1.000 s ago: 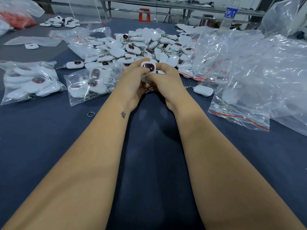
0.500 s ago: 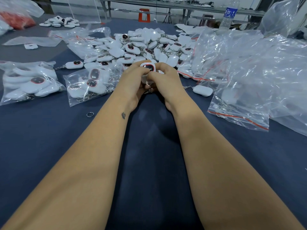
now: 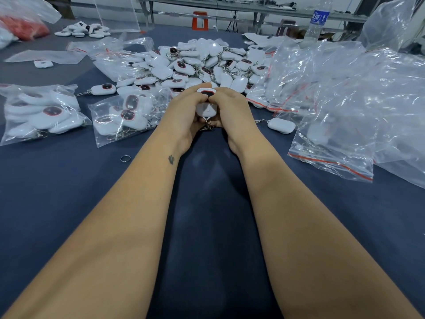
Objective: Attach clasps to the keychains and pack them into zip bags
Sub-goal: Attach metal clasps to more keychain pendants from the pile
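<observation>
Both hands meet just in front of the loose keychain pile point(image 3: 202, 65), which I use as the landmark. Left hand point(image 3: 184, 111) and right hand point(image 3: 232, 109) have fingers curled tight round a small stack of white keychains point(image 3: 207, 104); I count 2 visible, the top one dark face up, but there may be more hidden in the palms. Metal clasp hardware point(image 3: 208, 125) hangs out the near end of the stack, between the heels of the hands. My read: they bunch the pieces face-aligned so the stack slides into a bag as one unit, chains trailing at the back.

Around the pile:
- Left of it, 2 filled zip bags point(image 3: 122, 116) lie flat on the dark table point(image 3: 69, 192), set aside as done, I judge.
- Right of it, a heap of empty zip bags point(image 3: 345, 100), red seal strips visible, within reach of the right hand.
- 1 single keychain point(image 3: 281, 125) with chain lies near the right hand, just at the edge of the empty bags.
- 1 loose split ring point(image 3: 125, 158) lies on the table near the left forearm, well short of the pile.
- Far beyond the pile, a water bottle point(image 3: 316, 21).

Step in hand looks like gathering a batch for bagging. Whether every clasp in the stack is attached, I cannot tell.
</observation>
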Demonstrator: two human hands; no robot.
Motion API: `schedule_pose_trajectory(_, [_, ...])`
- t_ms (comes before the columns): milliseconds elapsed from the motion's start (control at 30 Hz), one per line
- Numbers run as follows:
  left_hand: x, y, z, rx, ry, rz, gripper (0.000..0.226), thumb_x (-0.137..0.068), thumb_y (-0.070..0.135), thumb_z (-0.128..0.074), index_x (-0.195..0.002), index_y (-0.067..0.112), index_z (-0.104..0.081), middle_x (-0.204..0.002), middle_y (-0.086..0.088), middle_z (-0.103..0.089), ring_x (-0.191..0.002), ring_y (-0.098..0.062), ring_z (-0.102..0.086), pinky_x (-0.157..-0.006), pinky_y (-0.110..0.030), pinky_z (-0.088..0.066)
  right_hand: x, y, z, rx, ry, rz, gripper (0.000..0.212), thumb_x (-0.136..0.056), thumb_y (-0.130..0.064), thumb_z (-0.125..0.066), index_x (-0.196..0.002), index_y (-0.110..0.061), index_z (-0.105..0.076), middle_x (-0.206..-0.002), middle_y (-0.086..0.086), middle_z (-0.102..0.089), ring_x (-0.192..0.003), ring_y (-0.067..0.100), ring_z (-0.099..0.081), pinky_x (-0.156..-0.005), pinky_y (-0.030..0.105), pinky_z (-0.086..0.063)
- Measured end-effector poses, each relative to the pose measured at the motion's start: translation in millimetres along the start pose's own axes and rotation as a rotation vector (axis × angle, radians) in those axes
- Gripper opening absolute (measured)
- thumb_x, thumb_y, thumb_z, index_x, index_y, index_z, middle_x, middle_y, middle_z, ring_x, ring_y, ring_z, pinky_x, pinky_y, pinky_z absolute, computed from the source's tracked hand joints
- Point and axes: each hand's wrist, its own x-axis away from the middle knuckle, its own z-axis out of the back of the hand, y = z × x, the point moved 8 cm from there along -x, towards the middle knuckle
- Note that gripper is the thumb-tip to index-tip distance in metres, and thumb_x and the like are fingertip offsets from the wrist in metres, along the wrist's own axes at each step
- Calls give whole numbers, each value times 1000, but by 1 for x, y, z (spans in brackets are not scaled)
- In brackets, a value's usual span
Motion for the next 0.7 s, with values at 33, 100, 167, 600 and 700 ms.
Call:
schedule_pose_trajectory(33, [0,0,0,-7,3,-1,34,-95,1,-42,-116,14,-65,-65,5,-65,-56,-7,-59,-54,-20,-45,0,0,0,3,3,1,17,-88,-10,-55,-79,-18,-67,-72,0,-65,-73,17,-58,-67,32,-47])
schedule_pose_trajectory(100, [1,0,-1,-25,9,-1,34,-95,1,-41,-115,15,-65,-62,8,-64,-55,-4,-58,-52,-16,-43,-1,1,1,10,13,0,15,-88,-10,-56,-80,-17,-67,-73,2,-64,-74,17,-57,-68,33,-46])
schedule_pose_trajectory(167, [0,-1,-1,-55,12,2,36,-95,1,-42,-118,14,-66,-73,5,-65,-65,-7,-57,-57,-19,-42,-1,1,1,24,22,4,12,-88,-10,-56,-83,-15,-66,-75,4,-62,-74,17,-55,-67,32,-44])
schedule_pose_trajectory(600, [0,-2,-2,-72,8,4,36,-97,3,-42,-124,10,-65,-79,1,-69,-67,-9,-63,-62,-22,-49,1,0,6,18,82,-14,14,-84,-8,-52,-77,-14,-62,-75,7,-58,-73,21,-51,-66,34,-41])
schedule_pose_trajectory(700, [1,-1,0,-48,12,-7,36,-97,-2,-40,-124,3,-63,-65,3,-67,-57,-7,-63,-55,-22,-52,0,0,4,44,63,-12,17,-85,-7,-52,-73,-16,-60,-74,5,-58,-75,21,-51,-67,34,-41])
